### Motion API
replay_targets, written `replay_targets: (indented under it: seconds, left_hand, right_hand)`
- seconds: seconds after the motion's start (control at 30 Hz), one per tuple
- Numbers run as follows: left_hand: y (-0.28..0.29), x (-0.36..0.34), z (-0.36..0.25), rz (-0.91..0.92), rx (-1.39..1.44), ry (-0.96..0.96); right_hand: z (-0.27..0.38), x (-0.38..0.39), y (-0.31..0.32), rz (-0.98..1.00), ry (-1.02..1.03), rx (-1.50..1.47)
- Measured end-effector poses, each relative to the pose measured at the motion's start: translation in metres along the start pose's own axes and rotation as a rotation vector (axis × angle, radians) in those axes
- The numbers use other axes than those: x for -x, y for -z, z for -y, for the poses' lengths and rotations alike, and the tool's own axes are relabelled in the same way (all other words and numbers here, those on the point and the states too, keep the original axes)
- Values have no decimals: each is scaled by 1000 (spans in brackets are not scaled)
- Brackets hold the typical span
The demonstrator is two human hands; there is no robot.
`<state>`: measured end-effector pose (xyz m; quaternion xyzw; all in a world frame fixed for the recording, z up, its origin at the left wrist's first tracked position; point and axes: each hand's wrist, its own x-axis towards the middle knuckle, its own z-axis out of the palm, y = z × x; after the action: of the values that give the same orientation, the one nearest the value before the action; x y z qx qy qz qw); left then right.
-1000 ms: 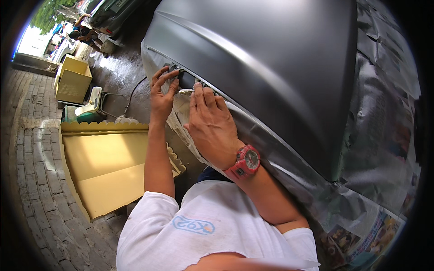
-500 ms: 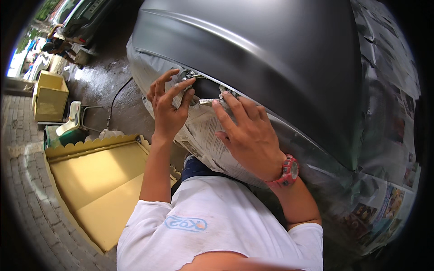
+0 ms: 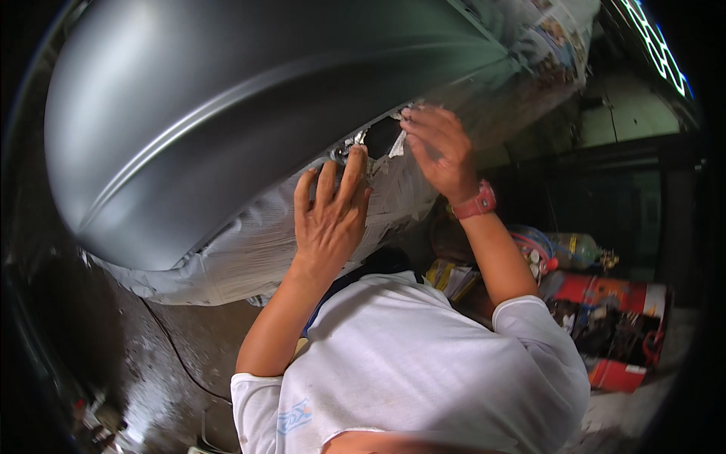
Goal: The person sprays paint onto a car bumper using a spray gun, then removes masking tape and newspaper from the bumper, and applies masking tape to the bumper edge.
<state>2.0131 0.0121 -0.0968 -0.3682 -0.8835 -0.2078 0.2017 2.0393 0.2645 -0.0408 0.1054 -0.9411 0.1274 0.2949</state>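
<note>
A smooth dark grey car panel [image 3: 227, 98], shaped like a hood with a raised crease, fills the upper left. Below its edge hangs masking newspaper [image 3: 257, 257] dusted with grey paint. A dark hole [image 3: 380, 138] with torn, crumpled paper edges opens along that seam. My left hand [image 3: 330, 208] lies on the paper at the hole's left side, its fingers apart and a fingertip touching the torn edge. At the right side, my right hand [image 3: 439, 147] has its fingers close together on the edge, a torn paper flap [image 3: 397, 145] beside the thumb.
More newspaper [image 3: 556, 34] covers the area beyond the panel. At the right stand a red box [image 3: 605, 291] of dark odds and ends, a clear bottle [image 3: 575, 248] and coiled hose [image 3: 532, 242]. A dark cable [image 3: 170, 337] crosses the wet floor [image 3: 147, 393] at lower left.
My view has swung right, bringing the box and bottle into sight and losing the yellow furniture. Both hands stay at the hole; the right has moved to its far right edge and closed its fingers.
</note>
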Motion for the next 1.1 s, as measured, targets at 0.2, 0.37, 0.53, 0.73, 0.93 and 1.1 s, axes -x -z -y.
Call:
replay_targets:
  seconds: [0.2,0.37,0.53,0.73,0.93,1.1]
  left_hand:
    - [5,2,34,74,-76,-228]
    - [5,3,44,57,-13,-296]
    - [7,1,50,70,18,-325]
    - [5,1,51,51,12,-333]
    - [7,2,51,29,79,-337]
    - [17,0,49,54,99,-337]
  right_hand:
    - [33,6,-11,-83,-221,9]
    - [41,5,-16,-111,-397,-53]
    - [51,5,-19,-129,-388,-37]
    - [48,8,-18,-87,-378,-51]
    - [39,12,-24,-132,-409,-112]
    - [34,15,-29,-153,-337,-19]
